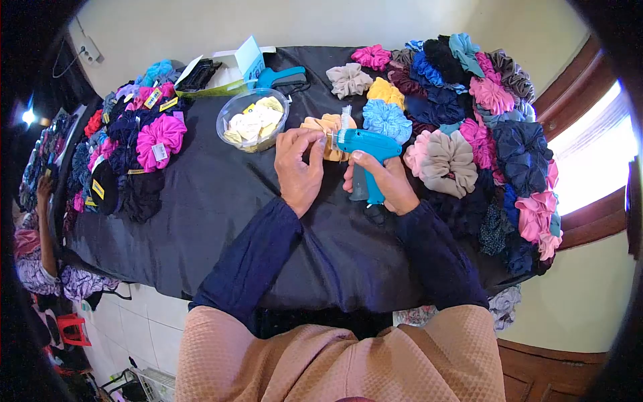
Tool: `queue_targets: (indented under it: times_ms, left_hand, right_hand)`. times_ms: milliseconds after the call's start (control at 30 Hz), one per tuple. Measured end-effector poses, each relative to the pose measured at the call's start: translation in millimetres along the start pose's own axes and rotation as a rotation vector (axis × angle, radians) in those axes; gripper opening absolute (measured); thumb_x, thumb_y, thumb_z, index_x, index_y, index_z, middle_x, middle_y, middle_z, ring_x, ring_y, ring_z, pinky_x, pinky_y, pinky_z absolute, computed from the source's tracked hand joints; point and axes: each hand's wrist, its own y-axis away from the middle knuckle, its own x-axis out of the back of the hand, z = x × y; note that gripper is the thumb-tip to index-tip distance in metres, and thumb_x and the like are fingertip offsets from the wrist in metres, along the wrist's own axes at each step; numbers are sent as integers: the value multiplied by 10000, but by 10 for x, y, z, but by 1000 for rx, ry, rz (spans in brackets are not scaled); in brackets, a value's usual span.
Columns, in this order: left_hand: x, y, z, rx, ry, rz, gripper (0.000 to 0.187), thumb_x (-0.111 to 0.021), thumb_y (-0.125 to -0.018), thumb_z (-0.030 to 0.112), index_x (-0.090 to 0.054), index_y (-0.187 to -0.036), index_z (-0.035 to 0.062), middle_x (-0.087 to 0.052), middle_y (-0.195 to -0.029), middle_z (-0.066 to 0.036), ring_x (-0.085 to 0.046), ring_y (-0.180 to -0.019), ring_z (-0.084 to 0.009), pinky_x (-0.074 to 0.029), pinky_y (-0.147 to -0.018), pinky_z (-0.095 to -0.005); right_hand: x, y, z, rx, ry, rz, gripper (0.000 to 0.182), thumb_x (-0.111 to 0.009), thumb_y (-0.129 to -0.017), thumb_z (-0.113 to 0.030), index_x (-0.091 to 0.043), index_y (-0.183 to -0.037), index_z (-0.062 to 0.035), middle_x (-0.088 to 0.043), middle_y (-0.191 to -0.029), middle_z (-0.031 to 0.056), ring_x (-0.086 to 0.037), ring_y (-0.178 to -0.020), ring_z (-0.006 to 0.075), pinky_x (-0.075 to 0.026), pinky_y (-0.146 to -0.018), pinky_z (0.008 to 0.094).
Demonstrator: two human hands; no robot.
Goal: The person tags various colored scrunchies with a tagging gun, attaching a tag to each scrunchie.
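Note:
My right hand (387, 179) is wrapped round the grey-and-teal handle of a tagging gun (367, 142). A comb of white plastic fasteners (346, 118) stands up from the gun's top, and its nose points left. My left hand (299, 169) has thumb and fingers pinched together on a peach scrunchie (327, 126), right at the gun's nose. My fingers hide part of the scrunchie. Just beyond the left hand, a clear round tub (220, 120) holds many cream paper tags (256, 120). A light blue scrunchie (386, 120) lies behind the gun.
A heap of untagged-looking scrunchies (439, 100) covers the table's right side. Scrunchies with yellow and white tags (159, 151) are piled at left. An opened box (231, 70) and a second teal tagging gun (278, 76) lie at the back. Another person's arm (45, 221) shows far left.

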Motion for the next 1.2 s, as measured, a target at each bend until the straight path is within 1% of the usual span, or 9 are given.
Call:
queue_targets:
  times_ms: [233,300,433,533,700,833,900,1100,1200]
  left_hand:
    - [-66,27,-1,-36,-23,32,72,-672,-843,17,-670,-914,27,-643,-915,-71,-574,-883,-241,-469,-763,-347]
    - [-93,58,28,31,18,29,70,-667,-846,18,-668,-916,25,-647,-923,-75,-574,-890,-251,-470,-772,-354]
    - [-118,93,74,-12,43,40,61,-664,-848,18,-666,-908,24,-651,-939,-85,-575,-898,-260,-473,-776,-354]
    - [-89,91,76,34,40,-3,75,-651,-857,18,-659,-932,21,-656,-989,-93,-586,-962,-259,-457,-869,-358]
    - [-73,74,-12,-69,-72,49,94,-671,-850,60,-669,-939,31,-652,-1097,-85,-556,-1090,-293,-394,-1001,-394]
    - [-61,75,-91,1,-5,-10,124,-687,-830,94,-677,-945,48,-675,-1071,-70,-524,-1151,-291,-397,-971,-373]
    - [-63,99,-96,165,166,-82,161,-685,-841,104,-688,-991,44,-676,-1114,-67,-525,-1165,-280,-402,-976,-382]
    - [-74,62,-17,17,173,-87,194,-665,-858,48,-687,-1049,26,-671,-1140,-99,-554,-1151,-259,-444,-960,-357]
    - [-109,106,-15,80,242,-79,208,-655,-871,30,-682,-1077,19,-668,-1145,-110,-581,-1107,-241,-462,-934,-330]
  right_hand:
    - [-68,11,28,31,-13,15,206,-618,-946,-204,-588,-1011,-11,-652,-772,92,-673,-632,183,-565,-580,310]
    - [-71,10,41,32,-24,9,204,-618,-946,-201,-588,-1017,-11,-651,-771,92,-671,-628,182,-562,-577,309]
    - [-80,10,54,51,-47,18,231,-651,-933,-207,-608,-1040,-7,-654,-754,83,-655,-597,169,-548,-564,295]
    - [-73,1,81,37,-62,30,226,-650,-934,-202,-606,-1038,-7,-653,-755,82,-656,-605,168,-545,-562,293]
    - [-73,4,62,64,-83,11,217,-643,-935,-192,-604,-1041,-7,-654,-763,84,-659,-624,168,-544,-564,292]
    - [-64,6,16,36,-98,24,214,-629,-942,-191,-599,-1038,-2,-653,-763,90,-660,-627,174,-548,-566,299]
    - [-38,-4,28,44,-101,10,238,-633,-940,-212,-591,-1033,3,-653,-780,103,-669,-639,193,-563,-581,318]
    - [-32,-4,16,33,-136,13,241,-628,-941,-211,-594,-1059,-4,-651,-776,95,-664,-632,181,-562,-577,313]
    - [-26,-8,19,26,-120,14,249,-631,-940,-224,-593,-1058,-8,-651,-781,92,-667,-637,181,-566,-581,315]
